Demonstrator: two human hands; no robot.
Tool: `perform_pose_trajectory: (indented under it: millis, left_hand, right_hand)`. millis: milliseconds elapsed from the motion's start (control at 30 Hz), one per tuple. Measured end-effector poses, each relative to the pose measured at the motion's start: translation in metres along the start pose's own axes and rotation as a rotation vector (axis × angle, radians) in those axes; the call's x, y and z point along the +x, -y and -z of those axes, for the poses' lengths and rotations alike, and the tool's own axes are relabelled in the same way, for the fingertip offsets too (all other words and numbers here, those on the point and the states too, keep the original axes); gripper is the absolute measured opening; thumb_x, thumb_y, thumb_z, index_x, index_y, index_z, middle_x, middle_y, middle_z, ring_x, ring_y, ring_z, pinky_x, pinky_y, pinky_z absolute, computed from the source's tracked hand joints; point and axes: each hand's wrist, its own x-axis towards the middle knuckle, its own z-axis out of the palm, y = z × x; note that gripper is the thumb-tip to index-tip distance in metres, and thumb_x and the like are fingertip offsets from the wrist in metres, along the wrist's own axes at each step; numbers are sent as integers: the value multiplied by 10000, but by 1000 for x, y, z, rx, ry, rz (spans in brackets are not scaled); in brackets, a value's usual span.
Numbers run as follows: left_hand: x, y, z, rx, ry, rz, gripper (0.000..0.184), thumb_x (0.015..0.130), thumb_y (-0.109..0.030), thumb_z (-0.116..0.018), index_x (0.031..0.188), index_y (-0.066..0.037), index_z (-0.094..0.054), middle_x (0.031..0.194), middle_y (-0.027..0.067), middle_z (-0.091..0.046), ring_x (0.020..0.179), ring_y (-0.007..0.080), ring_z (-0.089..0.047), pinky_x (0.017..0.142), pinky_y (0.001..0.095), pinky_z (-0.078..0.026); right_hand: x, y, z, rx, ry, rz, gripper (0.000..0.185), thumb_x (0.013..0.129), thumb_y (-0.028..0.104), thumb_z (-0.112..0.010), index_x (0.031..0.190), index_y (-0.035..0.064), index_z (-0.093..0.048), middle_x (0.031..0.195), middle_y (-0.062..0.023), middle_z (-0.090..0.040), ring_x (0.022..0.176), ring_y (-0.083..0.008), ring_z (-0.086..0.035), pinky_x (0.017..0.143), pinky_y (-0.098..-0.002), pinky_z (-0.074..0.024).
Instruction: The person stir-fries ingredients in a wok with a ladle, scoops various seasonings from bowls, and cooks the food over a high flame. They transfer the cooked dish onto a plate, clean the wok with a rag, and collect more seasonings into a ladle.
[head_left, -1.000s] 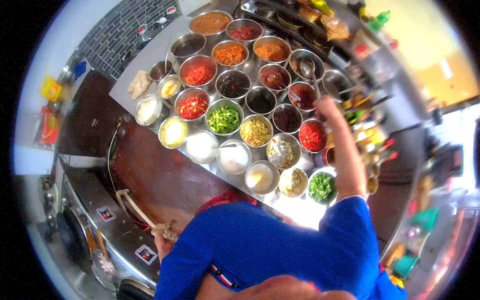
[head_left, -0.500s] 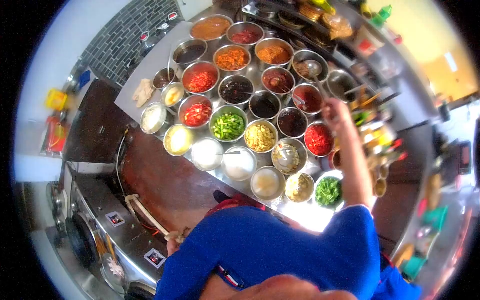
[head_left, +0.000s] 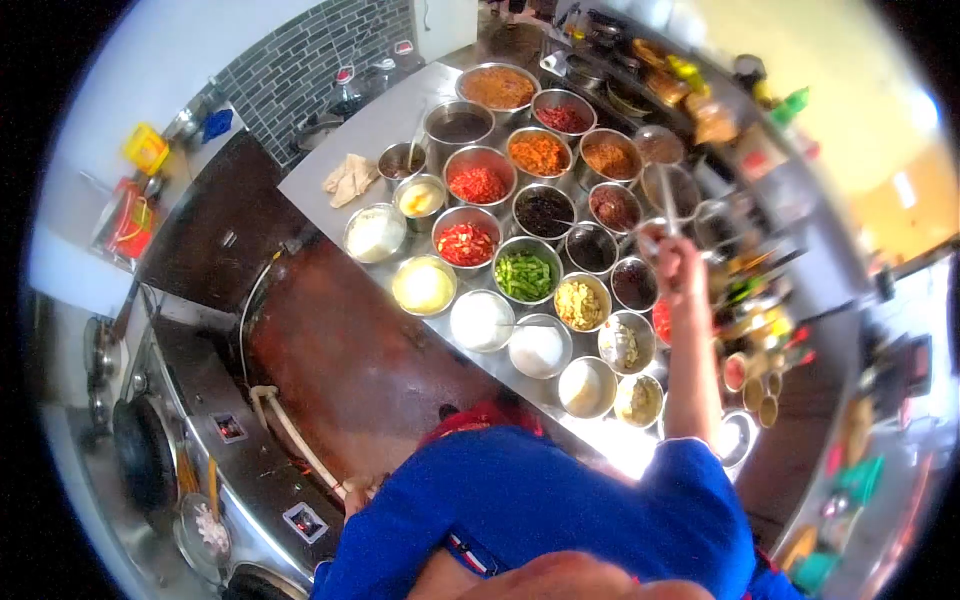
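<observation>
My right hand point(head_left: 682, 270) is closed round the handle of a metal ladle point(head_left: 668, 205), held over the steel bowls at the right of the counter. The ladle's head is blurred. Below that forearm, a bowl of red chopped pieces is mostly covered. Around the hand stand a bowl of dark sauce point(head_left: 634, 284) and a bowl of reddish-brown paste point(head_left: 614, 207). My left hand point(head_left: 356, 497) is at the lower left, by the end of a long pale handle point(head_left: 300, 440) wrapped in cloth; its fingers are largely hidden behind the blue sleeve.
Many steel bowls share the counter point(head_left: 312, 185), among them green chopped pieces point(head_left: 523, 275), white powder point(head_left: 482, 321) and red chillies point(head_left: 466, 243). A crumpled cloth point(head_left: 350, 180) lies at its left corner. Stove pans point(head_left: 146, 452) are at the left, shelves with bottles at the upper right.
The view has shifted, so the bowls appear further right and lower. The ladle has come up from the bowl at the back right, with my right hand still on it.
</observation>
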Motion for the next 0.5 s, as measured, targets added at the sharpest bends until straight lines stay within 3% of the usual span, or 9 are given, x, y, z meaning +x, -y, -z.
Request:
perform_pose_trajectory:
  millis: [67, 133, 167, 333, 400, 500]
  left_hand:
    - [2, -3, 5, 182, -11, -26, 495, 836, -360, -691, 1126, 41, -662, 983, 105, -689, 884, 212, -637, 743, 341, -506]
    - [-21, -19, 15, 333, 41, -65, 501, 838, -342, -681, 1117, 74, -656, 999, 110, -697, 907, 199, -641, 762, 343, -511]
    - [-15, -13, 17, 226, -73, 10, 460, 852, -341, -656, 1098, 47, -675, 948, 120, -699, 902, 203, -644, 764, 341, -512]
    - [-30, -12, 22, 89, -52, 18, 367, 875, -349, -645, 1004, -6, -639, 885, 104, -657, 806, 213, -621, 660, 343, -499]
    - [-40, -16, 19, 0, -31, 38, 328, 883, -350, -644, 957, -32, -621, 847, 93, -636, 759, 215, -607, 610, 342, -489]
    - [-61, -16, 6, -330, 93, 80, 285, 895, -351, -641, 888, -70, -595, 792, 78, -604, 689, 218, -586, 534, 339, -475]
  right_hand:
    - [25, -8, -12, -24, 123, -72, 162, 975, 148, -498, 857, 39, -483, 652, 10, -434, 476, -65, -389, 382, -193, -349]
    - [39, -17, -42, 76, 75, -96, 183, 977, 156, -493, 842, 32, -487, 628, 24, -413, 467, -57, -378, 382, -182, -330]
    - [49, -21, -50, 108, 120, -138, 175, 975, 151, -491, 847, 31, -487, 627, 25, -412, 471, -55, -381, 383, -183, -329]
    - [124, -36, -72, 114, 320, -263, 126, 954, 120, -480, 861, 36, -480, 667, 2, -453, 512, -67, -417, 408, -190, -341]
    - [129, -40, -96, 32, 88, -208, 155, 949, 125, -496, 816, 48, -479, 636, -4, -460, 511, -78, -421, 417, -207, -329]
    - [115, -44, -135, -283, 39, -150, 137, 937, 135, -528, 827, 63, -492, 629, 1, -455, 509, -93, -424, 437, -228, -351]
